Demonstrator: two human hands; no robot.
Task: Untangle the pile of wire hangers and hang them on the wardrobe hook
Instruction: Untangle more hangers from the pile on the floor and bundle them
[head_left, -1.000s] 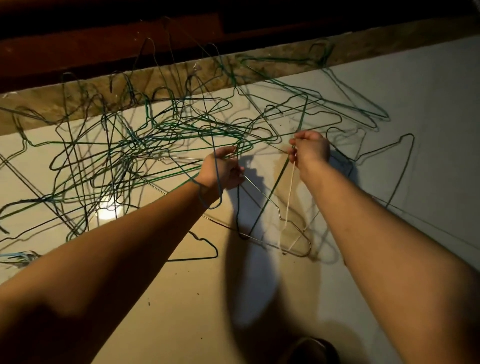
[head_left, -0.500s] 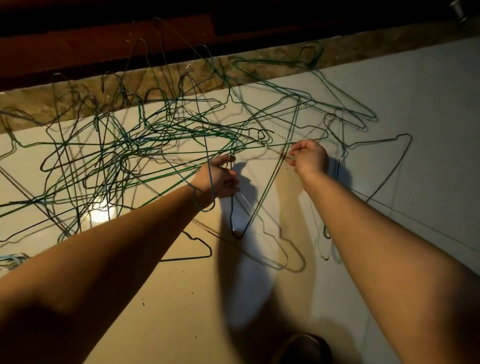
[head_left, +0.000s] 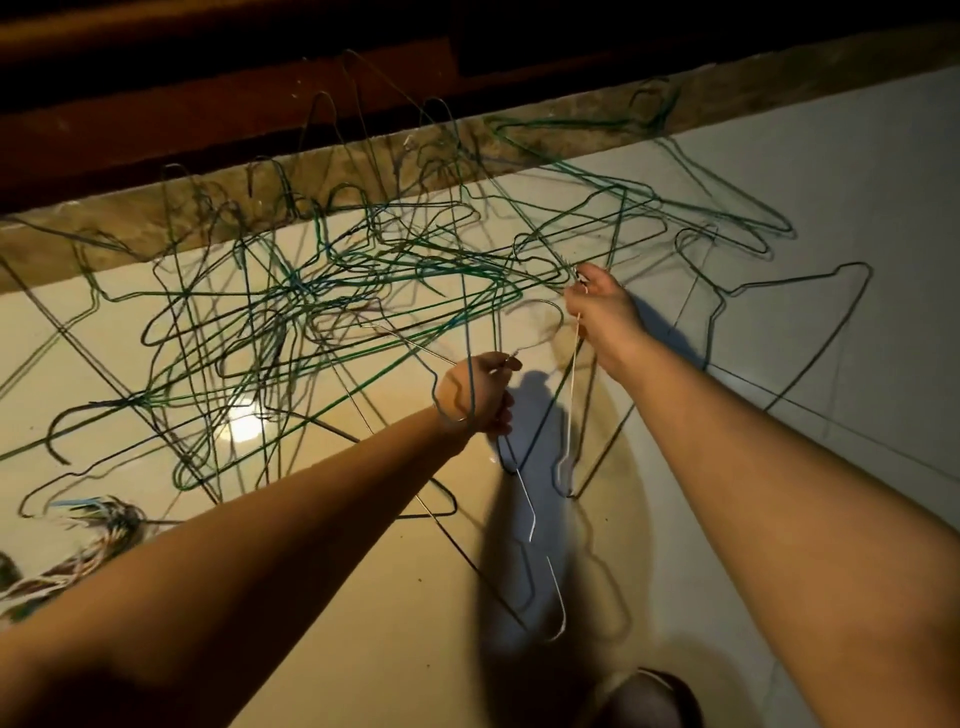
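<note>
Left hand (head_left: 475, 395): closed around thin wire at the near rim of the tangle, with the long neck of a green hanger (head_left: 466, 322) looped over the wrist.
Right hand (head_left: 605, 312): held a little further out, fingers pinched on the top of a pale hanger (head_left: 573, 395) hanging down from the grip, clear of the tiles.
Silvery wire (head_left: 531, 519): dropping from under the left hand towards the body; not possible to tell whether part of the same pale hanger.
Pile of hangers (head_left: 322, 306): mostly green and dark, crossed over many times, spread on the floor (head_left: 363, 597) to the left of and beyond both hands, with several hooks leaning up against the stone ledge (head_left: 519, 150).
Lone dark hanger (head_left: 824, 332): flat on the tiles to the right of the right hand, seemingly apart from the main knot.
Progress: early, by judgement. At most one hanger half worked free; nearly all the rest locked together; nothing hung, and no wardrobe hook in view.
Edges: ledge and dark wood (head_left: 234, 114) closing the far side; braided cord (head_left: 88, 551) at the low left; a shoe (head_left: 649, 696) at the bottom.
Open room: bare tiles close to the body and out to the right, probably the safest direction for drawing a freed hanger, away from the ledge and the knot.
</note>
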